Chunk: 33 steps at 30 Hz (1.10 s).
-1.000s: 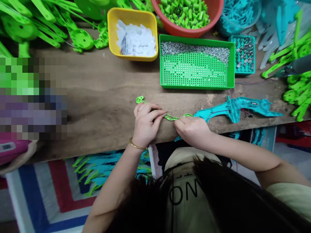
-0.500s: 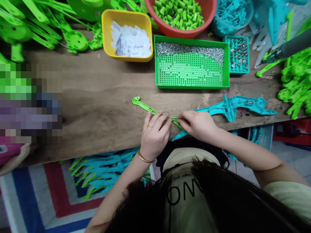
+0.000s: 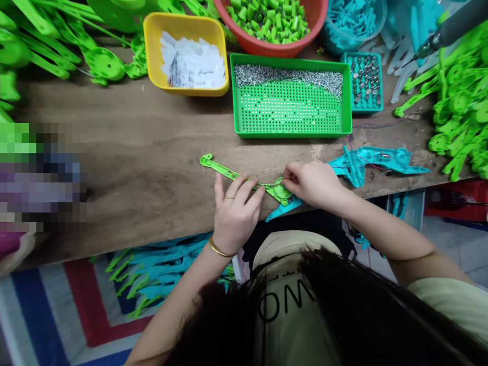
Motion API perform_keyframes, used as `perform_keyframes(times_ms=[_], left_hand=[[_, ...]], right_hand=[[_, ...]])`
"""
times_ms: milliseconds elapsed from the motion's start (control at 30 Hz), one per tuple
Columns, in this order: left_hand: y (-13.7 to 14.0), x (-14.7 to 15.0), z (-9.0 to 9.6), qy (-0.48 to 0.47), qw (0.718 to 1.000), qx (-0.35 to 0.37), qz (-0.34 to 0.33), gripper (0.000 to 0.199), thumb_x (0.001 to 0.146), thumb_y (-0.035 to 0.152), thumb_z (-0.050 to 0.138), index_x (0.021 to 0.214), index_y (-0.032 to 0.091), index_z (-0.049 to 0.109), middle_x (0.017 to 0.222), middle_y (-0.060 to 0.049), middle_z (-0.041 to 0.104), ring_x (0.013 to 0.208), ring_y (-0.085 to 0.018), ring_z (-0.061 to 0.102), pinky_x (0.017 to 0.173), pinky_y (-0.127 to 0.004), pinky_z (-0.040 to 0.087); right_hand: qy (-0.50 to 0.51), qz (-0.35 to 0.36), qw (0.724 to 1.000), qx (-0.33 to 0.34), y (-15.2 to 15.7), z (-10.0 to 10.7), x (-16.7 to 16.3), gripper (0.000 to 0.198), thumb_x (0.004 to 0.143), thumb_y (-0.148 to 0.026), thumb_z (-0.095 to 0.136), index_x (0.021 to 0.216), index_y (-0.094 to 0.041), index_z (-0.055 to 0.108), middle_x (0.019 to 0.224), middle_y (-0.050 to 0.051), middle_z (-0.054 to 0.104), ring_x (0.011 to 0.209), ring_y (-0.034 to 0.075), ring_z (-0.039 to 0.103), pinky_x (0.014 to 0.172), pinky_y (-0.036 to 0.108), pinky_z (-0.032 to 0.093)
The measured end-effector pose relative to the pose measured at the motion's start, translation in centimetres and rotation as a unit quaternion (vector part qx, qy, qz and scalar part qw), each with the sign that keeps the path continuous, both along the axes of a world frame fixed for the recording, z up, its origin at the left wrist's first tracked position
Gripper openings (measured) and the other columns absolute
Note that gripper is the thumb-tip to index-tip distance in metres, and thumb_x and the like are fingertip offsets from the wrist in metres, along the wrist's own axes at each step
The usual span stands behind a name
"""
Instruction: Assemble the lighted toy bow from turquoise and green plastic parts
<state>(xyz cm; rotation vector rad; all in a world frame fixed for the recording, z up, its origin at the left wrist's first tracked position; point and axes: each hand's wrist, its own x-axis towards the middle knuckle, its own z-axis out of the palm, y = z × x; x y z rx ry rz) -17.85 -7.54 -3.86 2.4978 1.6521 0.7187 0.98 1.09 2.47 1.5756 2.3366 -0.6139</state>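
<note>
A long bright-green plastic part (image 3: 219, 168) lies slanted near the table's front edge, its wide end towards my right hand. My left hand (image 3: 237, 208) rests over its middle, fingers stretched out and fingertips pressing on it. A thin wire (image 3: 271, 186) runs along the green part. My right hand (image 3: 310, 184) pinches at this wire above the wide end; the fingertips partly hide it. Beneath and beyond lies a turquoise plastic part (image 3: 354, 166) with thin wires across it, its middle hidden by my right hand.
Behind my hands stands a green perforated tray (image 3: 292, 133) with small screws. Around it are a yellow tub (image 3: 186, 90) of white pieces, a red bowl (image 3: 272, 50) and a turquoise box (image 3: 366, 108) of metal pieces. A dark tool (image 3: 450, 30) hangs at upper right. Green parts (image 3: 455, 122) pile up right.
My right hand has shifted up from the wide end of the green part, and more of that end shows. My left hand stays on the part. The whole view has slid slightly.
</note>
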Motion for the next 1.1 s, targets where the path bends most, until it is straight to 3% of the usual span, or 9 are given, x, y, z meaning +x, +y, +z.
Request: perform_keyframes(times_ms=[300,467,633,900,1000,1100], left_hand=[[0.5,2.0,0.6,-0.028,0.999,0.007,-0.012,0.017,0.09,0.015,0.054,0.099,0.016,0.068,0.103,-0.008,0.07,0.109,-0.022,0.06,0.116,-0.053,0.032],[0.6,2.2,0.1,-0.047,0.998,0.008,-0.027,0.02,0.091,0.011,0.049,0.096,0.015,0.069,0.095,-0.008,0.069,0.098,-0.02,0.061,0.11,-0.048,0.041],[0.6,1.7,0.0,-0.046,0.998,-0.016,-0.038,0.026,0.093,0.012,0.044,0.099,0.018,0.069,0.098,-0.008,0.068,0.099,-0.019,0.059,0.11,-0.052,0.04],[0.7,1.7,0.2,-0.026,0.998,-0.029,-0.041,0.026,0.094,0.014,0.044,0.102,0.018,0.069,0.099,-0.008,0.067,0.1,-0.02,0.059,0.112,-0.054,0.037],[0.7,1.7,0.3,-0.022,0.998,-0.028,-0.043,0.024,0.094,0.015,0.046,0.101,0.018,0.069,0.099,-0.008,0.067,0.099,-0.02,0.06,0.112,-0.055,0.037],[0.7,1.5,0.3,-0.021,0.999,-0.024,-0.043,0.024,0.094,0.016,0.046,0.101,0.019,0.069,0.1,-0.008,0.067,0.099,-0.02,0.06,0.112,-0.055,0.037]], right_hand=[[0.043,0.093,0.995,-0.017,1.0,-0.3,0.9,0.02,0.089,-0.03,0.05,0.091,-0.022,0.068,0.082,0.002,0.073,0.072,0.015,0.06,0.057,0.028,0.019],[0.005,0.135,0.991,-0.013,0.8,0.3,1.0,0.025,0.093,-0.031,0.044,0.095,-0.022,0.068,0.09,0.004,0.074,0.077,0.017,0.063,0.055,0.029,0.016],[-0.027,0.192,0.981,-0.017,0.8,1.4,1.5,0.029,0.097,-0.029,0.039,0.099,-0.022,0.067,0.1,0.005,0.073,0.084,0.018,0.065,0.054,0.029,0.015],[0.054,0.24,0.969,0.013,-1.0,1.2,2.5,0.027,0.097,-0.029,0.04,0.1,-0.02,0.065,0.097,0.004,0.072,0.081,0.016,0.065,0.056,0.031,0.018],[0.073,0.23,0.97,0.018,-1.7,0.5,2.7,0.026,0.097,-0.027,0.041,0.1,-0.018,0.065,0.096,0.006,0.072,0.081,0.016,0.064,0.057,0.031,0.019],[0.081,0.142,0.987,0.005,-1.9,-0.1,3.1,0.027,0.097,-0.032,0.041,0.095,-0.019,0.066,0.093,0.004,0.073,0.076,0.015,0.063,0.057,0.03,0.02]])
